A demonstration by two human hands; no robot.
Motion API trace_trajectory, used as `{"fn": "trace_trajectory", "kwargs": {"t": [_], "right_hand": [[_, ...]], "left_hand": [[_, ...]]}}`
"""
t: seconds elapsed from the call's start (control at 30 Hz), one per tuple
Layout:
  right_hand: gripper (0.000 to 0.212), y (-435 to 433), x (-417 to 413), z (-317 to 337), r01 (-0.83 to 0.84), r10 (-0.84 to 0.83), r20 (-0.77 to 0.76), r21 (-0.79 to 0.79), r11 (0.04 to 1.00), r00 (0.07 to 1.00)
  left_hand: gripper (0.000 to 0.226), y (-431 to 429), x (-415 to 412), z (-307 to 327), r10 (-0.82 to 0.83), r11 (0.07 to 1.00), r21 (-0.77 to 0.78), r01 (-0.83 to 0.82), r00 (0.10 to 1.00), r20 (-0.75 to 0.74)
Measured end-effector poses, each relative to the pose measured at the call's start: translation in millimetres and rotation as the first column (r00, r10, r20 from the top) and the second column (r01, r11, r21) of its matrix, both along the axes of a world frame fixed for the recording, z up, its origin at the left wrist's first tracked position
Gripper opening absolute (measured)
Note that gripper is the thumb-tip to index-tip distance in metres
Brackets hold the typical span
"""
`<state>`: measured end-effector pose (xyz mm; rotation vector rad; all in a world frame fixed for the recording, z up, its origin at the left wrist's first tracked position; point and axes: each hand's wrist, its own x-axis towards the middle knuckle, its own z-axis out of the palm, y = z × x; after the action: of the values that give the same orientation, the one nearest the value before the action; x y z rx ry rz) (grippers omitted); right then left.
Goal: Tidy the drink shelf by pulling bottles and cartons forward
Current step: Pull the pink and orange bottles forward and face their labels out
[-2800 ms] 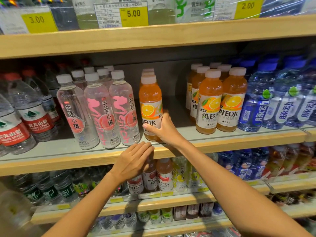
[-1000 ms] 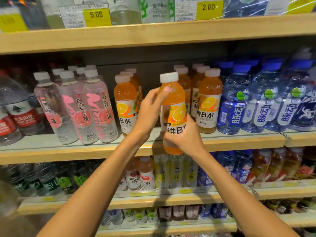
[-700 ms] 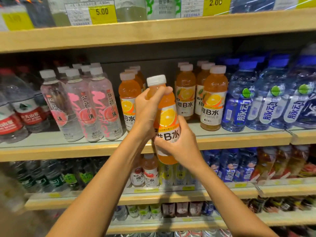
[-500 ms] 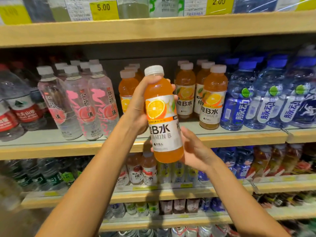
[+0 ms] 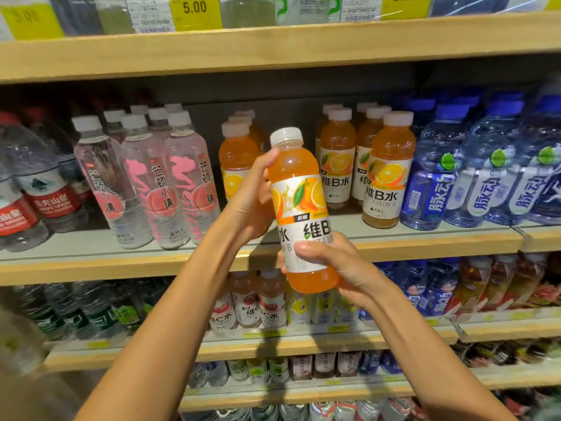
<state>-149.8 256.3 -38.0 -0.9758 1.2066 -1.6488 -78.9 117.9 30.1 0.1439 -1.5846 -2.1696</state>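
An orange vitamin drink bottle (image 5: 299, 208) with a white cap is held in the air in front of the middle shelf (image 5: 121, 265). My left hand (image 5: 253, 197) grips its upper body from the left. My right hand (image 5: 337, 265) grips its lower label and base from the right. Behind it on the shelf stand a row of the same orange bottles (image 5: 238, 159) to the left and two more rows (image 5: 388, 174) to the right, with a gap between them.
Clear pink-labelled bottles (image 5: 170, 183) and red-labelled water bottles (image 5: 45, 192) stand at the left, blue-capped bottles (image 5: 485, 171) at the right. A shelf with price tags (image 5: 194, 10) hangs above. Lower shelves (image 5: 273, 344) hold several small bottles.
The orange bottle was lifted off the shelf by my right hand and taken in both hands. Its label has been turned, and my right hand now grips lower on it.
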Motion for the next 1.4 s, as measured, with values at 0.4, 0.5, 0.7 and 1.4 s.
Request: {"fn": "trace_trajectory", "kwargs": {"t": [0.4, 0.5, 0.7, 1.4], "right_hand": [[0.054, -6, 22, -12, 0.678, -0.634, -0.581, -0.180, 0.712, 0.511], [0.053, -1, 14, -11, 0.523, -0.527, -0.479, -0.155, 0.838, 0.703], [0.106, 10, -18, -10, -0.141, 0.159, 0.249, -0.086, 0.986, 0.956], [0.056, 0, 27, -11, 0.507, -0.543, -0.229, -0.201, 0.838, 0.808]], "left_hand": [[0.037, 48, -25, 6, 0.624, 0.738, -0.236, -0.632, 0.773, -0.116], [0.026, 44, -26, 8, 0.585, 0.781, -0.207, -0.590, 0.806, -0.092], [0.042, 26, -14, 16, 0.109, 0.988, 0.115, -0.107, 0.994, -0.005], [0.037, 39, -7, 3, 0.473, 0.791, -0.409, -0.455, 0.879, -0.063]]}}
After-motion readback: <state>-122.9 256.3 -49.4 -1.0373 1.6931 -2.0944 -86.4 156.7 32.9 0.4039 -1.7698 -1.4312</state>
